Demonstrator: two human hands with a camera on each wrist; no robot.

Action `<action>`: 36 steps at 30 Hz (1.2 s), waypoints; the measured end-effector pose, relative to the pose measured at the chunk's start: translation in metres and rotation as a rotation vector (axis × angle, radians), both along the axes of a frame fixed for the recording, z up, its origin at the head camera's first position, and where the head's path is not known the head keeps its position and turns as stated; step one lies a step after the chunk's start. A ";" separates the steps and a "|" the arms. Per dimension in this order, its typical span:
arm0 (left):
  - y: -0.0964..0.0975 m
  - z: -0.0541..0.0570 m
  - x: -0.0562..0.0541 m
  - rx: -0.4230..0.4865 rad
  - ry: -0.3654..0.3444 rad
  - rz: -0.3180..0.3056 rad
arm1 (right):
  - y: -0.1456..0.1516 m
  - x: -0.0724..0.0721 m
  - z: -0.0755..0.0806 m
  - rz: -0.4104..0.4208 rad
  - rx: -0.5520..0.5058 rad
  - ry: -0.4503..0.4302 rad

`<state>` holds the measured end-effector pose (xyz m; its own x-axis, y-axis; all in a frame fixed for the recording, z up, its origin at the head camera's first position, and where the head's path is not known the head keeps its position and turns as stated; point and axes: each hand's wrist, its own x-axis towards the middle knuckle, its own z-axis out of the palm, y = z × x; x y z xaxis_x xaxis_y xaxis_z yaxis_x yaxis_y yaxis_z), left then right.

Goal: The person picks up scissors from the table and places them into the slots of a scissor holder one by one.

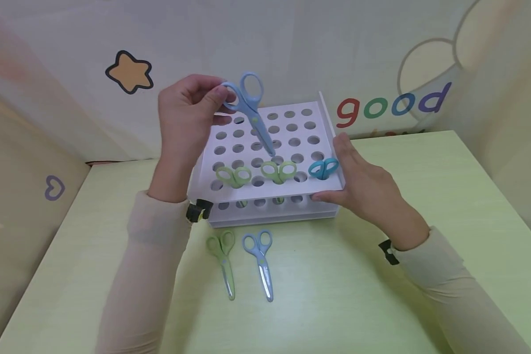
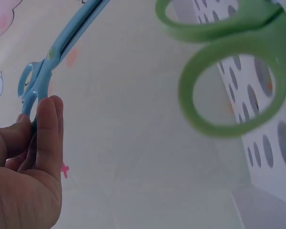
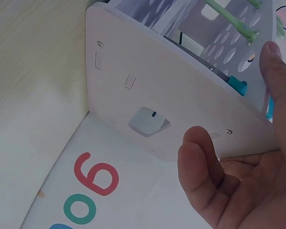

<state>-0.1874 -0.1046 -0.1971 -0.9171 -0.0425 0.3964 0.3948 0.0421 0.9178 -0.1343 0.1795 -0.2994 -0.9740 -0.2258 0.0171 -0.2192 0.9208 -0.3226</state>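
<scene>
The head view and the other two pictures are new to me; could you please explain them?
There is no machine, only a person's bare left hand and right hand. The wide picture is from a head camera, looking down; the other two are from left and right wrist cameras. The left hand pinches blue scissors by a handle loop, near a white rack with round holes. The right hand holds the rack's right side. A left green pair, a middle green pair and a teal pair stand in it, handles up. On the table lie a loose green pair and a loose blue pair.
</scene>
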 end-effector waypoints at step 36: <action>0.089 -0.044 -0.017 -0.552 -0.266 -0.198 | 0.001 0.002 -0.001 0.001 -0.043 -0.013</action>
<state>-0.2042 -0.0159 -0.2407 -0.9566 0.2832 0.0690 0.2051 0.4859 0.8496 -0.1327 0.1800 -0.3000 -0.9741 -0.2257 0.0145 -0.2153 0.9060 -0.3643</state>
